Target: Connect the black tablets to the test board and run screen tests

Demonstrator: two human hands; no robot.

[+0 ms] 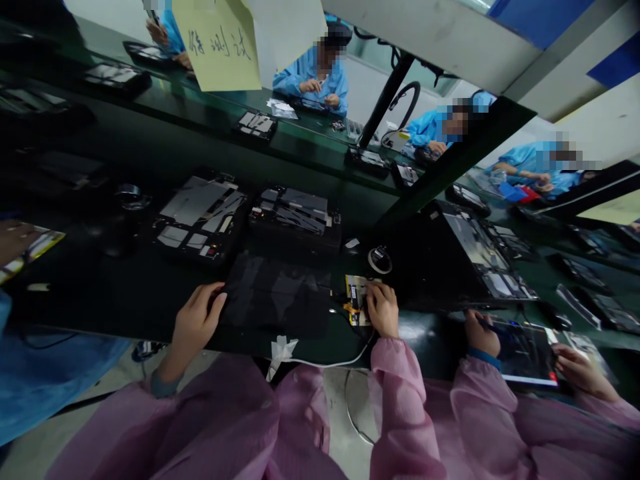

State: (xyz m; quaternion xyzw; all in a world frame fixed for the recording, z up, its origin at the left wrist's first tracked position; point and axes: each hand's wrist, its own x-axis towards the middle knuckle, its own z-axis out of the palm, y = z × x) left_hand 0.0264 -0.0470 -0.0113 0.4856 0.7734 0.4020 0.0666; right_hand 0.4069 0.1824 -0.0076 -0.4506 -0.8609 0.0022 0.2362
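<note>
A dark, glossy flat panel (277, 293), which looks like a tablet screen, lies on the green bench in front of me. My left hand (197, 317) is at its left edge, thumb and forefinger closed on the edge. To the panel's right is a flat pack with yellow edges (354, 293), with an orange flex strip (351, 308) and a dark lead beside it. My right hand (383, 308) covers the pack's right part, fingers curled down over it; the fingertips are partly hidden. A white cable (330, 365) runs along the bench edge below, fixed by white tape (283, 349).
Stacked trays of device parts (200, 210) (295, 210) stand behind the panel. A roll of tape (380, 260) lies near a large black box (425, 260). At right, a co-worker's hands hold a tablet (527, 350). Other people work across the bench.
</note>
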